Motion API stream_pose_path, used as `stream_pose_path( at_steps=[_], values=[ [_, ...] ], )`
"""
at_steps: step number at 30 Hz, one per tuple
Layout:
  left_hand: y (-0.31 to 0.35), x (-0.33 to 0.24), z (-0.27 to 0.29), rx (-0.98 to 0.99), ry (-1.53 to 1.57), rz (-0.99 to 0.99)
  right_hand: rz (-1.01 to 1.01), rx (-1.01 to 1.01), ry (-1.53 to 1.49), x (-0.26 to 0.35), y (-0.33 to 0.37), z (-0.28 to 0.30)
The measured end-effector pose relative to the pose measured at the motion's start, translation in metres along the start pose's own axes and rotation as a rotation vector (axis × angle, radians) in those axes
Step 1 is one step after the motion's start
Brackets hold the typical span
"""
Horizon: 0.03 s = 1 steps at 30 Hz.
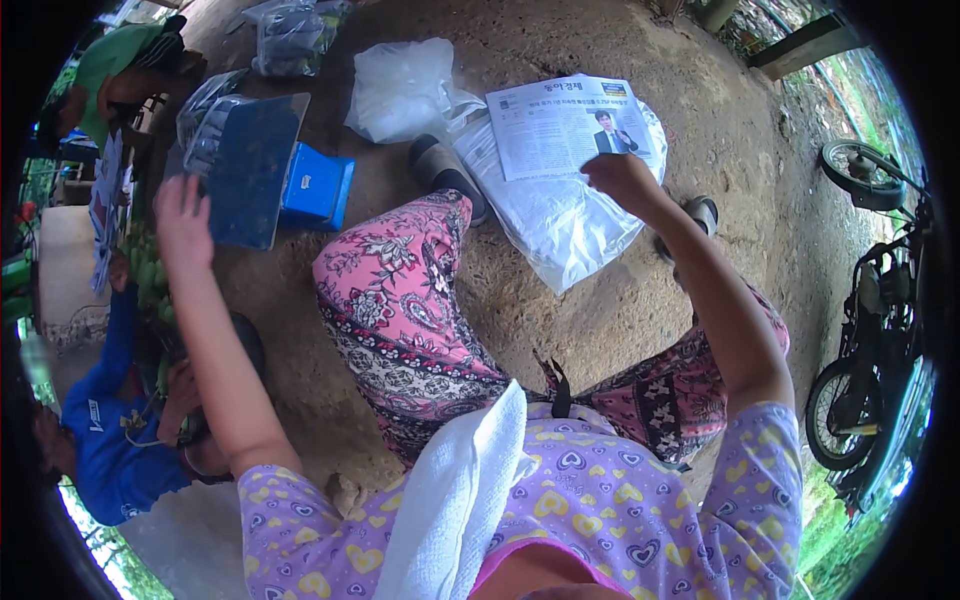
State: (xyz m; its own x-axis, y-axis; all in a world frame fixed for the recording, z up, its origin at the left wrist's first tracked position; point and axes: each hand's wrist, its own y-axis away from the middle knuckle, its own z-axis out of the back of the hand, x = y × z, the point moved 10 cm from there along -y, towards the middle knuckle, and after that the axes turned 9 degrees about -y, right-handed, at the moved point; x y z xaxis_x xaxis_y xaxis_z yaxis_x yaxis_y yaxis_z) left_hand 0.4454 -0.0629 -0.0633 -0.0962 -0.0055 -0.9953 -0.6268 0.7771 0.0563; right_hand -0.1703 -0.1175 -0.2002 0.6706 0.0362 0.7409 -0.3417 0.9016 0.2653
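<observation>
My left hand (184,218) is raised, slightly blurred, with its fingers stretched out. It is beside the left edge of a dark flat plate (250,170) on a blue weighing scale (317,187); I cannot tell whether they touch. My right hand (625,183) is at the lower edge of a printed newspaper (545,130), fingers curled in. Whether it pinches the paper is hidden. The newspaper lies flat on a white plastic sheet or bag (570,235) on the ground between my feet.
A bunched clear plastic bag (400,90) lies beyond my left foot. Filled clear bags (292,38) are at the far left. One person in blue (120,430) and another in green (115,65) are on the left. A motorcycle (870,300) stands at the right.
</observation>
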Motion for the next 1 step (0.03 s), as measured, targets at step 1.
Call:
stream_pose_path(
  at_steps=[1],
  values=[
    [0.0044, -0.0124, 0.0084, -0.021, -0.018, -0.017, -0.004, -0.006, 0.054, 0.003, -0.0215, -0.0161]
  ],
)
